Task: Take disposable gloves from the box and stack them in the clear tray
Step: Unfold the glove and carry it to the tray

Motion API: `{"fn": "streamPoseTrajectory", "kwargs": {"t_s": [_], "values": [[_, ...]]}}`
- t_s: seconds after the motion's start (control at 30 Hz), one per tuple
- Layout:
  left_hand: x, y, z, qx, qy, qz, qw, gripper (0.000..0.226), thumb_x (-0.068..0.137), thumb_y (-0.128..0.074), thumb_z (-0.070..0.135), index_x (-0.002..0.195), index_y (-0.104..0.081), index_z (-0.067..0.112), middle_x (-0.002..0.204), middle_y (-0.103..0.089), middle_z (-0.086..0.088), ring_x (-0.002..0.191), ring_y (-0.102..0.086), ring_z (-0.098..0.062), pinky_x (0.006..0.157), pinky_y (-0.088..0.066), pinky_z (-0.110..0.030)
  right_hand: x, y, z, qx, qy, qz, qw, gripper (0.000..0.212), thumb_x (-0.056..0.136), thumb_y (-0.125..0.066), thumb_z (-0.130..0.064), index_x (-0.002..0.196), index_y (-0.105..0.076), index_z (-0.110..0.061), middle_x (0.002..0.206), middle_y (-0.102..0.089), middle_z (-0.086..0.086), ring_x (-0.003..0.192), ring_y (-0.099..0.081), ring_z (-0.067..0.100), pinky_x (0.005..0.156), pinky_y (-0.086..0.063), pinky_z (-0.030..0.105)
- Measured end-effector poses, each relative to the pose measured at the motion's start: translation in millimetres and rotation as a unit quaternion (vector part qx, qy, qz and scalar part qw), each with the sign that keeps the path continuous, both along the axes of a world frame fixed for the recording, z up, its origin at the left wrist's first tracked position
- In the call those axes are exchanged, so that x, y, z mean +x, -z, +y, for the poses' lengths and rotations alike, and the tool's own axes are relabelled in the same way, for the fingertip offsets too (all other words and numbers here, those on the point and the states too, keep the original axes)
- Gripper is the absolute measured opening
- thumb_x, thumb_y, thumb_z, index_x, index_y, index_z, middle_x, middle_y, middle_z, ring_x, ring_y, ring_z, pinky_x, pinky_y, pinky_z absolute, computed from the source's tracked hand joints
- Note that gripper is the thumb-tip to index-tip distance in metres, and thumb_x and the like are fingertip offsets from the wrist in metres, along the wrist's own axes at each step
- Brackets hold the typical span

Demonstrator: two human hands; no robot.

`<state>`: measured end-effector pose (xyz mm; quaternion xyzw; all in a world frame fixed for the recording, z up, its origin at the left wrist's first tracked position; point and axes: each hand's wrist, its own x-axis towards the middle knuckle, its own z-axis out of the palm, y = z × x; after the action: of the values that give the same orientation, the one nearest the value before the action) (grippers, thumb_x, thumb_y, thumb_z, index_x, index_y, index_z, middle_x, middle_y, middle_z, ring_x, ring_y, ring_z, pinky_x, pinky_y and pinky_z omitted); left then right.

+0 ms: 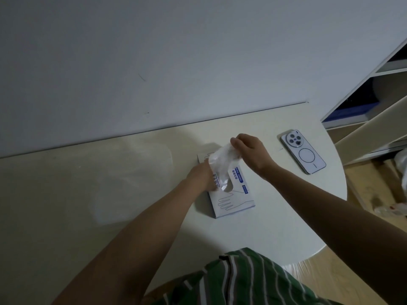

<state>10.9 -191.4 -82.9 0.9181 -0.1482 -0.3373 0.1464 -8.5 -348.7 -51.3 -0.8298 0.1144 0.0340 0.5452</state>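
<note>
A flat white glove box [234, 202] with blue print lies on the pale table [275, 216]. My right hand [250, 153] pinches the top of a thin clear glove [220, 166], which hangs from my fingers down into the slot in the box top. My left hand [199, 178] rests on the left side of the box and presses it down; the glove hides its fingertips. To the left, the clear tray [132, 177] shows only as a faint transparent outline on the table.
A pale phone [302, 151] lies face down to the right of the box. The table curves off at the right, with a white shelf unit [374, 100] and floor clutter beyond it. A wall runs along the table's far edge.
</note>
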Motion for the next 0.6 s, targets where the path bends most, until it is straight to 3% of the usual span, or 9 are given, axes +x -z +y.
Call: {"fn": "streamPoseTrajectory", "kwargs": {"t_s": [0.1,0.17,0.27,0.37,0.5,0.6], "values": [[4.8,-4.3,8.1,-0.095,-0.014,0.02,0.995,0.041,0.082,-0.072,0.024,0.117,-0.053,0.015,0.115,-0.063,-0.01,0.09,-0.062,-0.024,0.069,-0.049,-0.03,-4.0,-1.2,-3.5,0.062,0.058,0.016,0.996,0.033,0.097,-0.048,-0.023,0.069,-0.046,-0.007,0.063,-0.04,0.011,0.059,-0.039,0.018,0.059,-0.033,0.033],[6.9,-7.1,17.0,-0.18,-0.09,0.09,0.975,0.036,0.082,-0.072,0.025,0.11,-0.051,0.016,0.103,-0.062,-0.008,0.081,-0.059,-0.019,0.061,-0.047,-0.028,-6.3,-0.6,-4.4,0.061,0.068,0.047,0.995,0.032,0.098,-0.047,-0.028,0.07,-0.044,-0.01,0.068,-0.036,0.009,0.064,-0.034,0.017,0.062,-0.029,0.031],[7.1,-15.4,25.2,-0.317,-0.175,0.155,0.919,0.055,0.079,-0.076,0.026,0.124,-0.046,0.016,0.105,-0.057,0.002,0.091,-0.058,-0.009,0.076,-0.049,-0.024,-8.9,-4.2,-2.6,0.081,0.054,0.095,0.991,0.038,0.1,-0.045,-0.034,0.073,-0.051,-0.009,0.068,-0.046,0.009,0.065,-0.044,0.018,0.064,-0.036,0.029],[7.8,-25.9,27.2,-0.393,-0.238,0.104,0.882,0.058,0.08,-0.078,0.018,0.129,-0.049,0.015,0.115,-0.057,0.001,0.103,-0.057,-0.011,0.089,-0.048,-0.025,-11.7,-12.5,2.9,0.084,0.028,0.153,0.984,0.047,0.102,-0.041,-0.041,0.085,-0.066,-0.004,0.08,-0.064,0.011,0.074,-0.06,0.022,0.066,-0.047,0.029],[4.9,-41.2,35.5,-0.45,-0.271,0.013,0.851,0.006,0.088,-0.066,0.011,0.093,-0.067,0.013,0.077,-0.067,0.003,0.067,-0.061,-0.006,0.064,-0.048,-0.019,-14.4,-24.4,17.5,0.124,-0.011,0.176,0.976,0.052,0.099,-0.039,-0.053,0.092,-0.068,-0.011,0.088,-0.068,0.009,0.084,-0.063,0.024,0.074,-0.05,0.03],[3.6,-51.7,51.7,-0.474,-0.337,-0.035,0.813,0.013,0.092,-0.059,0.012,0.08,-0.064,0.015,0.054,-0.059,0.004,0.047,-0.054,-0.009,0.052,-0.049,-0.024,-13.9,-32.2,33.5,0.229,-0.12,0.176,0.95,0.061,0.094,-0.041,-0.06,0.113,-0.068,-0.009,0.104,-0.072,0.01,0.098,-0.067,0.026,0.081,-0.055,0.027]]}}
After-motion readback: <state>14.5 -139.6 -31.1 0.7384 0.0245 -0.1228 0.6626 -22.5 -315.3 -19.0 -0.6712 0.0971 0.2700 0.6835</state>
